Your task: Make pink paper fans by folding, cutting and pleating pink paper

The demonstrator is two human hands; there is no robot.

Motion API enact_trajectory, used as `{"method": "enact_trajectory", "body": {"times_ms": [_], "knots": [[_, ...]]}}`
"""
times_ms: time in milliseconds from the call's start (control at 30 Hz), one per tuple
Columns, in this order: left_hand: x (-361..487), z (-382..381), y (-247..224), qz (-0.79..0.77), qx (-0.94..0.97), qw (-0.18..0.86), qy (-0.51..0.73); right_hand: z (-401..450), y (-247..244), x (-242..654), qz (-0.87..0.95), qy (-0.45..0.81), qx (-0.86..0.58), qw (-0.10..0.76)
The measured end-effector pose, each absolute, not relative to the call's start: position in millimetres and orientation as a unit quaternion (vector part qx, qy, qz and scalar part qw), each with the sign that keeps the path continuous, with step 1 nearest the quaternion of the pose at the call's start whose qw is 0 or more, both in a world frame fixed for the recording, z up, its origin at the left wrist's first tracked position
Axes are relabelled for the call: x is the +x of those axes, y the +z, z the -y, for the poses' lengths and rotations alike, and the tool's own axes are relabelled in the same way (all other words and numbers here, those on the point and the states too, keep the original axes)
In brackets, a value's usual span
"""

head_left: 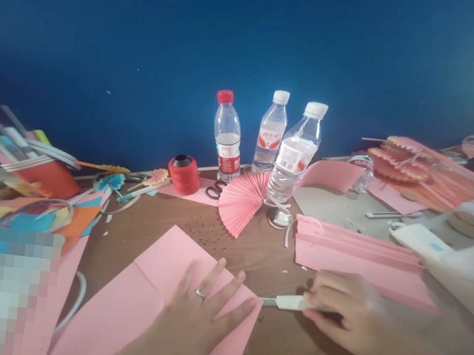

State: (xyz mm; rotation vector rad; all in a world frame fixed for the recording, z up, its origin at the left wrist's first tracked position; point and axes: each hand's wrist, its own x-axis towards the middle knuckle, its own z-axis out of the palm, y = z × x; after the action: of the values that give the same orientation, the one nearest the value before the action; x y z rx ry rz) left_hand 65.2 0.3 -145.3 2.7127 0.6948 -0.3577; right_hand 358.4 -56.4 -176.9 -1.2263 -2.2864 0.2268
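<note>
My left hand [202, 317] lies flat with spread fingers on a folded pink sheet [119, 295]; a ring shows on one finger. In my right hand [344, 311] is a white-handled cutter [290, 303], its fingers wrapped round the handle. The cutter's blade points left and meets the sheet's right edge. Beyond the hands, a pink pleated fan [243, 201] stands spread near the bottles. A pleated pink strip [357, 253] lies just past my right hand.
Three bottles stand at the back: one red-capped [226, 153], two white-capped [270, 138] [294, 155]. Left of them are scissors [214, 190] and a red thread spool [184, 177]. A red cup of pens [49, 176] stands at left; pink paper pieces [411, 164] pile up at right.
</note>
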Motion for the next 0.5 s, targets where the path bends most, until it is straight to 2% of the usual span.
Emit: {"method": "enact_trajectory", "body": {"times_ms": [200, 500], "knots": [[65, -1, -148, -0.239, 0.95, 0.167, -0.112, 74, -185, 356, 0.837, 0.073, -0.488, 0.236], [66, 0, -148, -0.24, 0.952, 0.152, -0.116, 84, -188, 355, 0.834, 0.06, -0.485, 0.257]]}}
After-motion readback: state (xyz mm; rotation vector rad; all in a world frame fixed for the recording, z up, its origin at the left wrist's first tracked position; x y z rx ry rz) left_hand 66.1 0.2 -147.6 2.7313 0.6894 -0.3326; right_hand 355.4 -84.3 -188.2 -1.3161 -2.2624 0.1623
